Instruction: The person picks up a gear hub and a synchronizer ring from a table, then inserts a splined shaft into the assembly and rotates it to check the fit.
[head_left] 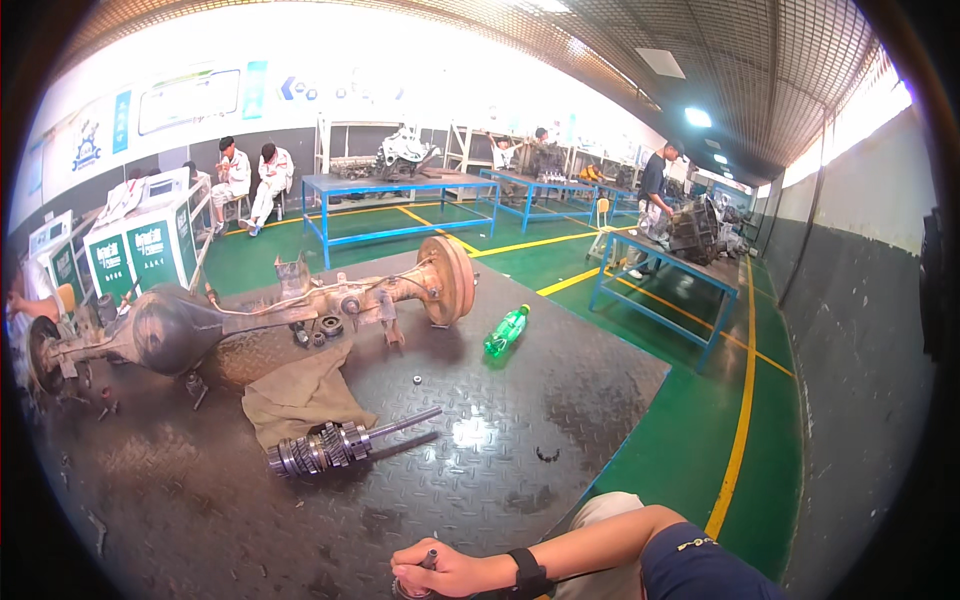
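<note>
At the near edge of the steel-topped bench (480, 510), my right hand (440, 572) is closed around a short dark metal shaft-like part (430, 560). Most of that part is hidden by my fingers and the lower picture edge. Ahead of the hand lies a gear shaft (325, 448), several gears stacked along it and a bare rod end pointing right. Its gear end rests against a brown cloth (305, 395). Right of it, a small dark curved piece (547, 455) lies on the plate. My left hand does not show.
A rusty axle housing (180, 330) with a brake drum (447, 281) spans the bench's far left. Near it are a bearing (331, 325), a small nut (417, 380) and a green plastic bottle (507, 332). Blue-framed tables (400, 182) and several people stand or sit beyond.
</note>
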